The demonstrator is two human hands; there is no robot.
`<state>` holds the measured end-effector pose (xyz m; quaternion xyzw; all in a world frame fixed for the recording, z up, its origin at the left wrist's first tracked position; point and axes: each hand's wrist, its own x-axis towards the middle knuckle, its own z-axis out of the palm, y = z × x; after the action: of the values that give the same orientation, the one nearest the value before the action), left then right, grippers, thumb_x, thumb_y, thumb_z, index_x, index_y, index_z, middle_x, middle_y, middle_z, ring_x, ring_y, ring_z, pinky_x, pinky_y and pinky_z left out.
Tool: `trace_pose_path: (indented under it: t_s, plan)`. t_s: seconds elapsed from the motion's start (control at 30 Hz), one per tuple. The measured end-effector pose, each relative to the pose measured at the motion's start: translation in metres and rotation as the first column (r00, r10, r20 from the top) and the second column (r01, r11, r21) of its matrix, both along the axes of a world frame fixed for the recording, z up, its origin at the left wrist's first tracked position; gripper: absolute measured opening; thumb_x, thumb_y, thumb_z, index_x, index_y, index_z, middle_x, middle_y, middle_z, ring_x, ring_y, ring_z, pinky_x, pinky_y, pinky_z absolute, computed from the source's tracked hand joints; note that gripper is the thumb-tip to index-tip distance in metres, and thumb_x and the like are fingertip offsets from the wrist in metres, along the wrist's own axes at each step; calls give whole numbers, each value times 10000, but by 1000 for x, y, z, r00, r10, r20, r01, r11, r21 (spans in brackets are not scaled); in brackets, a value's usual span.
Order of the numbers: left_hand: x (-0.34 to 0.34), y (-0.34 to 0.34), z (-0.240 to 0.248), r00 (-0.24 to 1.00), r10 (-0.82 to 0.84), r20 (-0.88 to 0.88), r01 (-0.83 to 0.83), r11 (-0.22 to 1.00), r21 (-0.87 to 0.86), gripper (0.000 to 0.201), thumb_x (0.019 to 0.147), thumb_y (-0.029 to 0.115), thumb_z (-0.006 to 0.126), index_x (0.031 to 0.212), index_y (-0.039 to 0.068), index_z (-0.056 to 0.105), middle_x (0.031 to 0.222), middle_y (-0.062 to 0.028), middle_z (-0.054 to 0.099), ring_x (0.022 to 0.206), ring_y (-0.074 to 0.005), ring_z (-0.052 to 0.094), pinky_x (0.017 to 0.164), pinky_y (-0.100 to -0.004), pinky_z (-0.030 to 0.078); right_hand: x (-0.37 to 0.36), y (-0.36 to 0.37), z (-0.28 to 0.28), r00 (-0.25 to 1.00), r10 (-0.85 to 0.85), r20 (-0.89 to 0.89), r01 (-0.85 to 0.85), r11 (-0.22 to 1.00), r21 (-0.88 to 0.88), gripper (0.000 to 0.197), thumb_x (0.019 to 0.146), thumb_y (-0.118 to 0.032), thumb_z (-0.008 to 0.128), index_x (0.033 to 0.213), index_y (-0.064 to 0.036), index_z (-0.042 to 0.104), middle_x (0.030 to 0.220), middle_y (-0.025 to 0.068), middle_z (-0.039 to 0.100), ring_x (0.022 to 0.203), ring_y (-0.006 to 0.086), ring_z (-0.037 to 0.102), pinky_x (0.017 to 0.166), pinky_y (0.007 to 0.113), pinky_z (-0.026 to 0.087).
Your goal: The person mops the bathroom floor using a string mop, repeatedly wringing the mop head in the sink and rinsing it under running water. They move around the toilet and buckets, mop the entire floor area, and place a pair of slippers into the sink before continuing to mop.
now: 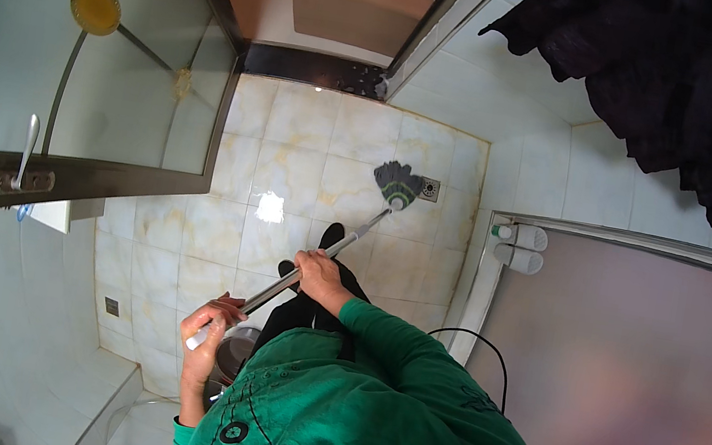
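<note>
A mop with a grey metal pole (271, 293) slants from lower left to upper right across my front. My left hand (213, 318) is wrapped round the pole near its white end cap. Farther along, my right hand (321, 277) grips the middle of the pole. The mop's dark grey, green-banded head (397, 184) lies fanned out on the tiled floor (298, 120), right beside a square floor drain (429, 189). My dark shoes (332, 236) show just below the pole.
A framed glass door (137, 76) with a lever handle (26, 161) stands at the left. A dark threshold (310, 69) lies ahead. White slippers (521, 248) rest by the frame at right, under a dark curtain (666, 85). A round bucket-like container (236, 348) sits near my left arm.
</note>
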<state>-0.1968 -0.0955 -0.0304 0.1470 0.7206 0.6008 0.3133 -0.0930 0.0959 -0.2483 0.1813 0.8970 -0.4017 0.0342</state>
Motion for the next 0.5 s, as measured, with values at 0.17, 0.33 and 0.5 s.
trace_pose_path:
  t_s: [0.17, 0.33, 0.5]
  plan:
    - [0, 1, 9, 981, 114, 157, -168, 903, 396, 344, 955, 294, 571, 701, 75, 492, 657, -79, 573, 823, -286, 620, 1016, -565, 386, -10, -17, 15, 1000, -7, -1, 7, 1000, -26, 93, 802, -70, 554, 876, -102, 506, 763, 129, 618, 849, 369, 608, 707, 492, 484]
    - [-4, 15, 14, 983, 164, 78, -181, 883, 432, 298, 911, 241, 641, 707, 70, 509, 671, -62, 560, 772, -262, 586, 1009, -546, 392, -46, 2, 21, 994, -29, -108, 41, 993, 107, 91, 864, -126, 564, 951, -140, 541, 829, 87, 639, 803, 342, 612, 650, 479, 477]
    - [10, 30, 6, 980, 196, -17, -178, 922, 343, 255, 881, 134, 666, 693, 57, 511, 700, -47, 554, 848, -253, 593, 1033, -520, 377, -86, 34, 6, 980, 72, -184, -52, 992, 115, 59, 898, -116, 547, 953, -132, 559, 844, 74, 627, 866, 313, 595, 672, 455, 485]
